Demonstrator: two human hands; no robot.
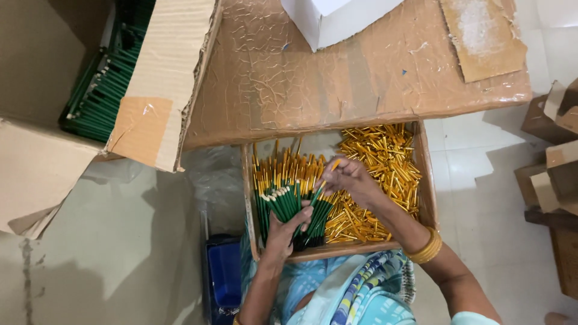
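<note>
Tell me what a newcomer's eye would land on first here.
First, the heap of shiny gold caps filling the right side of the low cardboard tray at centre. Beside them, the left hand clasps a bundle of green pens, while the right hand fits a cap onto one. Upper left, an open carton holds more green pens.

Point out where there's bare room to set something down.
Bare: the taped cardboard top between the white box and the loose cardboard piece. Crowded: the tray, full of green pens and gold caps.
</note>
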